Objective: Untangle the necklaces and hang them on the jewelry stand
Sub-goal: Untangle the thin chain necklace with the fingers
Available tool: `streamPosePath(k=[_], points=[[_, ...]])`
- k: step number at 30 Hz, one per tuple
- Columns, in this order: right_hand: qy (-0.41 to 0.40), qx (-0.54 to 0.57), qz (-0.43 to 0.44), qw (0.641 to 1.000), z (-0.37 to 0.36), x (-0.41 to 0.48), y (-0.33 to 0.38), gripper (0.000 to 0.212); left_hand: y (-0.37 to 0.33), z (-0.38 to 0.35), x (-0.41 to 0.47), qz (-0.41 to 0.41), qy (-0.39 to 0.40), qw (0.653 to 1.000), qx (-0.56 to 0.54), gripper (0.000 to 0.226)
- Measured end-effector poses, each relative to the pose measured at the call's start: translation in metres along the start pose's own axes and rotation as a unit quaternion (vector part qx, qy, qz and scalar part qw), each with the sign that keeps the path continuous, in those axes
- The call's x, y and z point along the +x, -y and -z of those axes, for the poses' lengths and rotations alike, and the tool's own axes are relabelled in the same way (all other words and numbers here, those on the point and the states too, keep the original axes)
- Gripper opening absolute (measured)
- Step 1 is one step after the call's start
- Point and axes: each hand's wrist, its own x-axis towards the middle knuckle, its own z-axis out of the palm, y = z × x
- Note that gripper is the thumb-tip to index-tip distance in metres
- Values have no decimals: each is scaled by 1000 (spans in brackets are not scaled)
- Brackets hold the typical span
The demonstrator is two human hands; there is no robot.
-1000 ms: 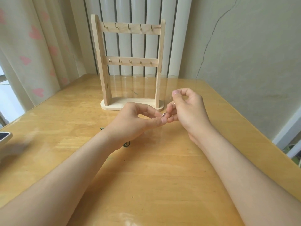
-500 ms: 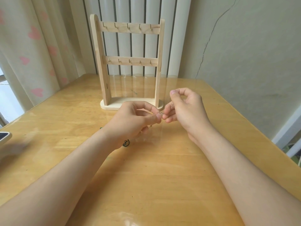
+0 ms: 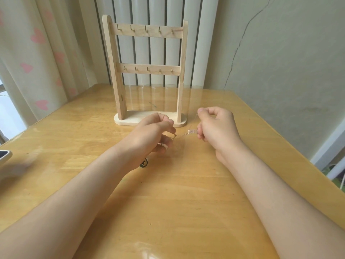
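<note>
Bare forearms, shown almost to the elbow, smooth and slim at the wrists. Left grip (image 3: 153, 133) and right grip (image 3: 218, 126) bare likewise, with short, pale nails visible on the right thumb and one left fingertip.

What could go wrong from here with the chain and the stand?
1. The chain is stretched between the left hand and right hand, both pinching it; a harder pull could snap it or tighten a knot.
2. A dark cord lies on the table by the left wrist; the arm could drag or snag it.
3. The stand is just behind the hands; lifting toward its hooks could knock it.
</note>
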Motion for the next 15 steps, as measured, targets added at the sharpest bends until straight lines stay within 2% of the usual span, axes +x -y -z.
streamPosePath(k=[3, 7, 10, 12, 15], points=[[-15, 73, -54, 996, 3, 3, 3, 13, -2, 0, 3, 13, 1, 999, -36, 11], [-22, 203, -103, 973, 4, -1, 8, 19, -2, 1, 3, 15, 30, 998, -50, 11], [-32, 184, -72, 980, 3, -5, 10, 27, -1, 2, 3, 2, 39, 999, -32, 14], [-43, 155, -48, 986, 1, -4, 9, 24, 2, 2, 2, -22, 27, 999, 4, 24], [-45, 116, -41, 991, -1, -3, 8, 18, 5, 2, -1, -81, -28, 990, 114, 30]])
